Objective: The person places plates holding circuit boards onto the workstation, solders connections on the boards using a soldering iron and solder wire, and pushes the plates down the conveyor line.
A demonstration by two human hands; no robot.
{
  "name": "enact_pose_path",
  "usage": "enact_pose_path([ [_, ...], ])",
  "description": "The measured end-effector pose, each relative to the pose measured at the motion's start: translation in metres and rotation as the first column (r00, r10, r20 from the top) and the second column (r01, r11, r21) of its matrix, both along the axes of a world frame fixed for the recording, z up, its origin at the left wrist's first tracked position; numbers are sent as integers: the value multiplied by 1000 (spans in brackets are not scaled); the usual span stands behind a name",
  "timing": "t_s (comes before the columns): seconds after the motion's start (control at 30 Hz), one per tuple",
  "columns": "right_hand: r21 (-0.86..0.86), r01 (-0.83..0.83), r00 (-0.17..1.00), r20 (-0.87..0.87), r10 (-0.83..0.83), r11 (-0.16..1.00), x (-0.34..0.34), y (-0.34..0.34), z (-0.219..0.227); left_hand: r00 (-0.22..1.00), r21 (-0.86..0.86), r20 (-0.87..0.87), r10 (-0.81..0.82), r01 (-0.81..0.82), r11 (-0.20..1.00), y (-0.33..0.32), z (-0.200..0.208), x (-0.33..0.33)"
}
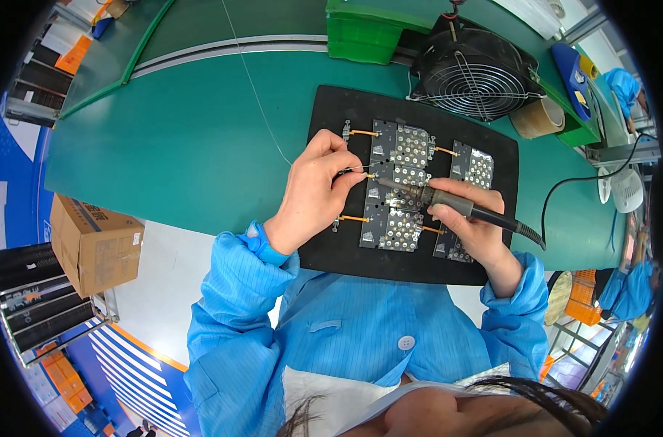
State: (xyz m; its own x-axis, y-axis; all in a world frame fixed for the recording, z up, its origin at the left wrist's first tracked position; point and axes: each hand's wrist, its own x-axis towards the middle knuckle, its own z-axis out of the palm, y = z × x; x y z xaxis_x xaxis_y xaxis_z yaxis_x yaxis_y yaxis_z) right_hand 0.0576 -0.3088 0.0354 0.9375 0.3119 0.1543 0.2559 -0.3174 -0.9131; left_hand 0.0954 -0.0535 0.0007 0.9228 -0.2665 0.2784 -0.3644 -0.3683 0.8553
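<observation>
My left hand (310,189) is closed in a pinch on a thin solder wire (253,91), which runs up and away to the far edge. Its fingertips are at the left edge of the middle circuit board (377,191), by a short orange lead mostly hidden under them. My right hand (484,226) grips a soldering iron (455,202), whose tip points left to that same edge. Above and below lie similar boards, an upper one (381,142) and a lower one (375,227), with orange leads to small connectors. A further column of boards (471,166) is partly behind my right hand.
The boards lie on a black mat (331,251) on a green table (164,146). Beyond stand a black fan (477,73), a green bin (361,33) and a tape roll (537,118). The iron's cord (544,207) curves off right. A cardboard box (98,247) stands left.
</observation>
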Motion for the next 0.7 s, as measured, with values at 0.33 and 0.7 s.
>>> enact_pose_path([
  [0.33,13,5,1000,15,-5,1000,1,-3,-1,1000,-9,-3,6,-6,1000,-2,1,1],
  [0.7,411,427,785,274,-555,806,-31,-65,30,997,-156,-77,32,-43,987,10,1,-3],
])
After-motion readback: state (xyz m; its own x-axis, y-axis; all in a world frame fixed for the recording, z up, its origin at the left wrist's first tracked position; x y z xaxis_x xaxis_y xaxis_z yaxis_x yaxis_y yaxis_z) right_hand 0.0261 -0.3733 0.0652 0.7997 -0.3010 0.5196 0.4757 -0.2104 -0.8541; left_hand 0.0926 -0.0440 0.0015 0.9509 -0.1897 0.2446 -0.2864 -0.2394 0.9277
